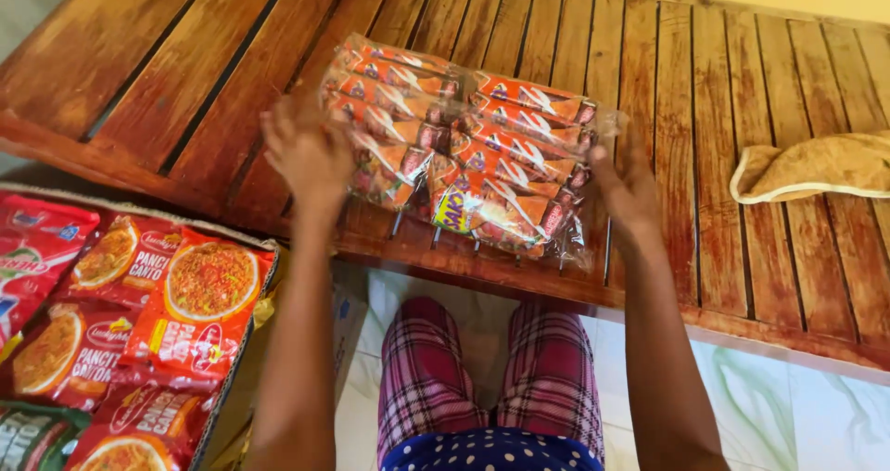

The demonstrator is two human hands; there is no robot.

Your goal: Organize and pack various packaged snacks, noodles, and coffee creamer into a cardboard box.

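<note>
We've got both hands — left, right — fingers spread, pressing the snack bundle's ends on the counter.

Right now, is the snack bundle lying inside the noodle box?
No, the snack bundle rests on the slatted wooden table between the left hand and right hand, apart from the noodle box.
</note>
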